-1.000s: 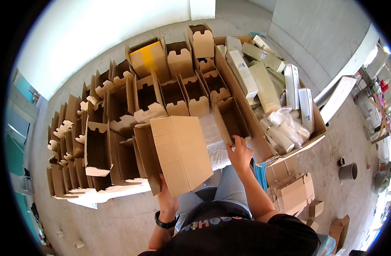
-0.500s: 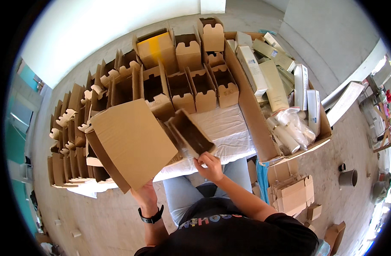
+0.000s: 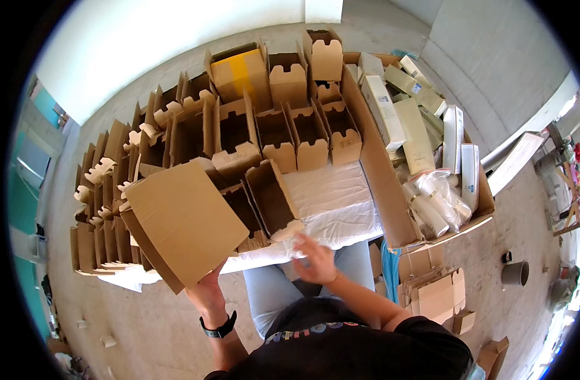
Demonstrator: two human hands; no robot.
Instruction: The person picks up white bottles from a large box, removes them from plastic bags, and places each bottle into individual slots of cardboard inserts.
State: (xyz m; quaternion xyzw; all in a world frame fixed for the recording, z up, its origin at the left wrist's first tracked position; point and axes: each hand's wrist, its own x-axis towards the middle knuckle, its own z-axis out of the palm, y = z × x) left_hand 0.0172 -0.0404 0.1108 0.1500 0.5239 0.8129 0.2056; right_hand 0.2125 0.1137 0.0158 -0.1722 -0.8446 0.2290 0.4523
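Observation:
My left hand (image 3: 205, 292) grips the lower edge of a brown cardboard box (image 3: 187, 221), which is tilted with one broad plain face upward; my fingers beneath it are partly hidden. Beside it on the white cloth stands a narrow open cardboard box (image 3: 278, 212), upright and hollow, next to a similar darker one (image 3: 244, 212). Just off the near end of that narrow box is my right hand (image 3: 315, 261), slightly smeared by motion, fingers apart and holding nothing.
Rows of open cardboard boxes (image 3: 277, 149) stand behind and to the left. On the right, a large carton (image 3: 381, 196) holds slim product boxes and bagged white bottles (image 3: 432, 206). Flattened cardboard (image 3: 438, 294) and a grey bucket (image 3: 515, 273) are on the floor.
The narrow box, earlier tilted in my right hand, now stands on the cloth beside the other boxes. My right hand has let go and drawn back. The left-hand box moved slightly left and down.

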